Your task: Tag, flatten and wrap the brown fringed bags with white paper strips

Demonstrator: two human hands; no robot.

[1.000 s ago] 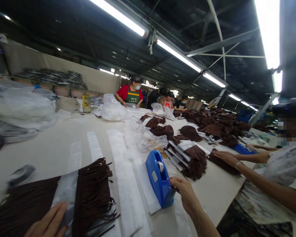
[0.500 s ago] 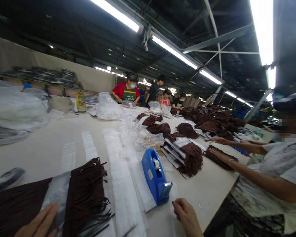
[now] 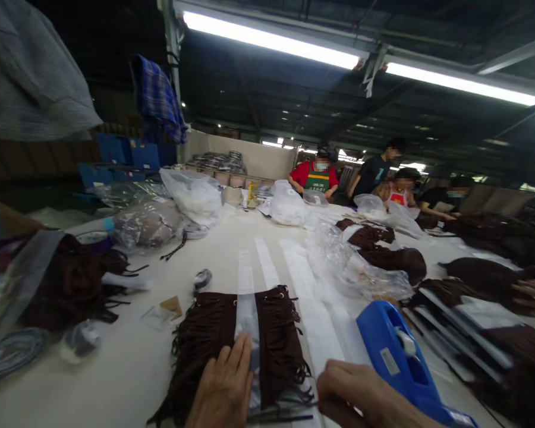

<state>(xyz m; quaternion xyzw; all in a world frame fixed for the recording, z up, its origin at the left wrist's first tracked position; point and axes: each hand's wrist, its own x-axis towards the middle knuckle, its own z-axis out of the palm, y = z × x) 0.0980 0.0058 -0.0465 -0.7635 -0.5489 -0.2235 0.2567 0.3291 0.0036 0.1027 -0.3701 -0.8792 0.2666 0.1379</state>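
A dark brown fringed fabric piece [image 3: 276,339] lies flat before me, with metal eyelets along its top edge. A translucent white band [image 3: 246,306] wraps its middle. My left hand [image 3: 225,380] rests on the piece and band, fingers stretched out and pressing down. Just right of the fringe, my right hand [image 3: 356,389] is closed in a pinch and slightly blurred. Whatever is between its fingertips is too small to make out. A blue tape dispenser [image 3: 399,351] stands beside and beyond my right hand.
White paper strips [image 3: 298,267] lie past the piece. Crumpled clear plastic [image 3: 356,261] and stacked brown fringed pieces [image 3: 508,333] are to the right. On the left sit another brown fringed bundle [image 3: 66,279] and a tape roll [image 3: 80,342]. Several people work at the far side.
My view has swung left. My right hand has moved from beside the dispenser toward the fringed piece, still pinched. My left hand stays on the band.
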